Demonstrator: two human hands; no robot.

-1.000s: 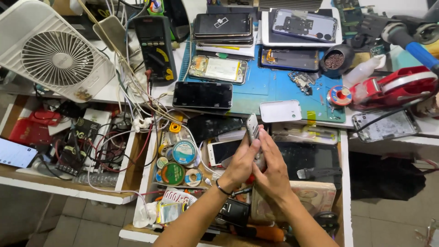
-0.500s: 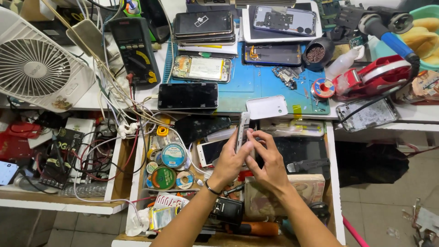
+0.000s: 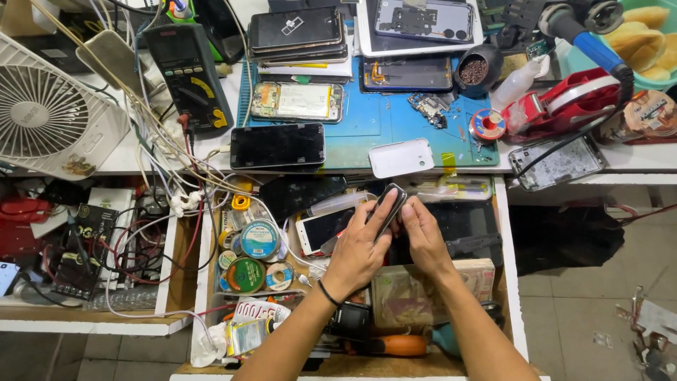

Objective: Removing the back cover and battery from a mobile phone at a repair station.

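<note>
1. A slim dark phone (image 3: 388, 209) is held edge-up over the open drawer (image 3: 509, 282), just below the worktop (image 3: 635, 159) front edge.
2. Left hand (image 3: 363, 247) grip is closed around its lower body as support.
3. Right hand (image 3: 423, 236) grip is pinched narrow on its edge, seemingly for prying.

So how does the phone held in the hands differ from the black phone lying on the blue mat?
The held phone is tilted on edge, gripped by the left hand and right hand over the open drawer; the black phone lies flat and untouched on the blue mat, dark screen up. The held one shows mostly its side. Both are dark slabs.
</note>
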